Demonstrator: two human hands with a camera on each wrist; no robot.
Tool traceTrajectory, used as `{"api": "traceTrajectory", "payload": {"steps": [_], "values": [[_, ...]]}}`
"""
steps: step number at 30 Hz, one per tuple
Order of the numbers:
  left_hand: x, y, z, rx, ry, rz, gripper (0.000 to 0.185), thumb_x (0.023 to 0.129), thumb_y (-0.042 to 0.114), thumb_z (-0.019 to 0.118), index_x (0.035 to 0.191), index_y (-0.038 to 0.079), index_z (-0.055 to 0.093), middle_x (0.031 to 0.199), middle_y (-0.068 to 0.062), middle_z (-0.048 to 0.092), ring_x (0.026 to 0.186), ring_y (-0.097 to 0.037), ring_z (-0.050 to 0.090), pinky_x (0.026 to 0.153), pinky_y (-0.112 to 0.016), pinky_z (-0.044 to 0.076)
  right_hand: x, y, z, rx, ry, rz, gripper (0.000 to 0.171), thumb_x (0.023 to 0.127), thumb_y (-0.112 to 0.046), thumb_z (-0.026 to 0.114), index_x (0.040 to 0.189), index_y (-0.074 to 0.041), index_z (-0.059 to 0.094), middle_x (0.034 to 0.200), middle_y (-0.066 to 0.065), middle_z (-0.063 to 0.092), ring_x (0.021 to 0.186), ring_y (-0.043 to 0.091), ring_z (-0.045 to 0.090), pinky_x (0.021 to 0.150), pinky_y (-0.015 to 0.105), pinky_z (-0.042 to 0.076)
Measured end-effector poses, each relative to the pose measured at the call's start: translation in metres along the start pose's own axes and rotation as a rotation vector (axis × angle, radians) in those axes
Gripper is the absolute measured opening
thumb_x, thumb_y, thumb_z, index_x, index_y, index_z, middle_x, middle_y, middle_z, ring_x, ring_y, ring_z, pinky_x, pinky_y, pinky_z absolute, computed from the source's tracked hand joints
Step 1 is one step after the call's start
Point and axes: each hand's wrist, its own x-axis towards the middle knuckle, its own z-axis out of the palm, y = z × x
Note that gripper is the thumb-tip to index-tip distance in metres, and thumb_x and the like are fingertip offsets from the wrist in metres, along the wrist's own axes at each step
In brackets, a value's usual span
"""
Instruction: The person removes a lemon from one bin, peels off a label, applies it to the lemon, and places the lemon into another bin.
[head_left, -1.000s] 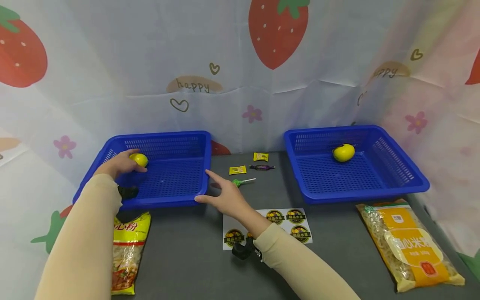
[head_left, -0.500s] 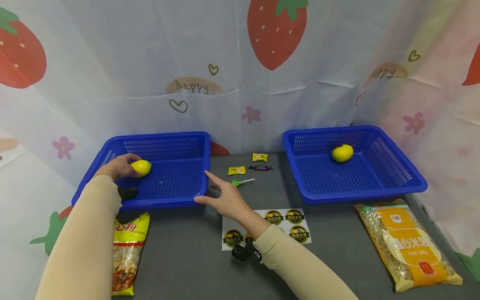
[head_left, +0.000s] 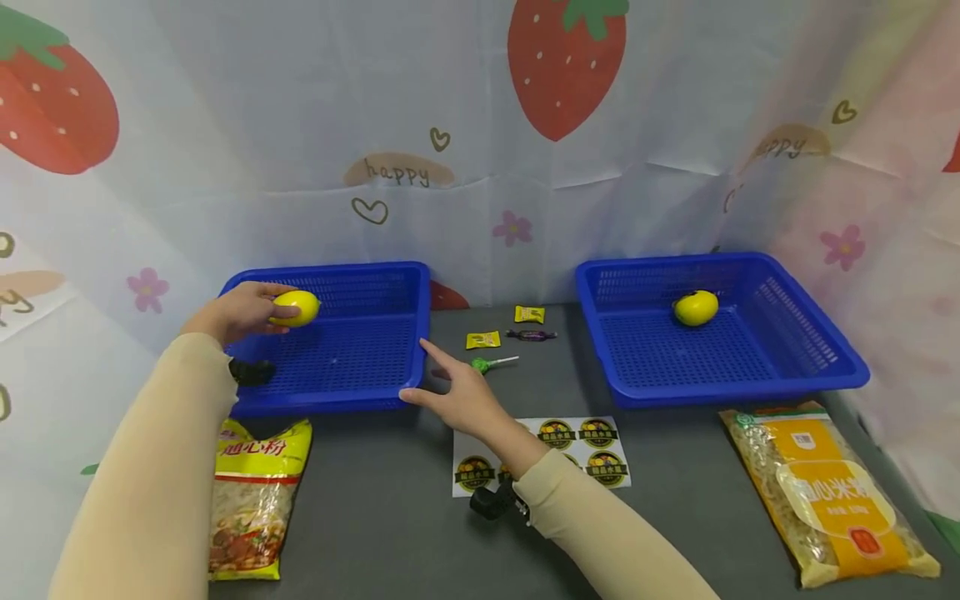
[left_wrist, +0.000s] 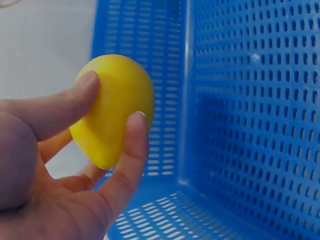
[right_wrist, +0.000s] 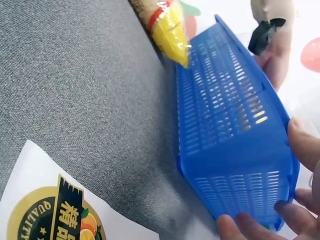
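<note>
My left hand (head_left: 243,312) grips a yellow lemon (head_left: 306,302) between thumb and fingers, raised over the left part of the left blue basket (head_left: 337,397). In the left wrist view the lemon (left_wrist: 116,107) is held off the basket floor, its narrow end pointing down. At that basket's right front corner is my right hand (head_left: 461,396), its thumb and index finger stretched out and touching the rim. The right wrist view has the right fingertips (right_wrist: 227,227) against the basket's outer wall (right_wrist: 215,125). Part of the basket's left side is hidden behind my left arm.
A second blue basket (head_left: 742,393) with another lemon (head_left: 696,308) stands at right. Between the baskets lie yellow candies (head_left: 483,340), a purple-wrapped candy (head_left: 532,336) and a green lollipop (head_left: 482,365). Nearer are a sticker sheet (head_left: 618,479) and two noodle bags (head_left: 258,500).
My left hand has taken hold of the lemon in the left basket and lifted it up from the basket floor. The right hand stays at the corner. The head view has turned slightly left.
</note>
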Motion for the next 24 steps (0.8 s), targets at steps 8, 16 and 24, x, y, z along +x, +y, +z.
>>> {"api": "traceTrajectory", "payload": {"steps": [8, 16, 24], "values": [[-0.01, 0.009, 0.002, -0.031, 0.009, 0.065, 0.074, 0.106, 0.03, 0.055, 0.159, -0.004, 0.016, 0.159, -0.031, 0.024, 0.133, -0.041, 0.046, 0.11, -0.053, 0.043, -0.001, 0.0, -0.001, -0.011, -0.016, -0.018, 0.086, 0.089, -0.055, 0.073, 0.16, -0.036, 0.029, 0.157, 0.009, 0.045, 0.136, 0.029, 0.054, 0.105, 0.055, 0.047], [-0.032, 0.026, 0.032, 0.031, 0.046, 0.165, 0.068, 0.099, 0.041, 0.064, 0.15, 0.0, 0.043, 0.148, -0.022, 0.046, 0.122, -0.034, 0.056, 0.1, -0.043, 0.054, 0.001, 0.0, -0.004, -0.06, -0.017, -0.01, 0.086, 0.088, -0.056, 0.072, 0.16, -0.035, 0.029, 0.155, 0.012, 0.047, 0.135, 0.028, 0.055, 0.105, 0.055, 0.047], [-0.059, 0.035, 0.056, 0.033, 0.047, 0.245, 0.058, 0.096, 0.041, 0.068, 0.142, 0.007, 0.055, 0.139, -0.016, 0.055, 0.11, -0.027, 0.062, 0.088, -0.028, 0.057, 0.001, -0.002, -0.001, -0.071, -0.019, -0.025, 0.085, 0.089, -0.056, 0.071, 0.16, -0.035, 0.028, 0.155, 0.012, 0.047, 0.134, 0.029, 0.056, 0.105, 0.055, 0.048]]}}
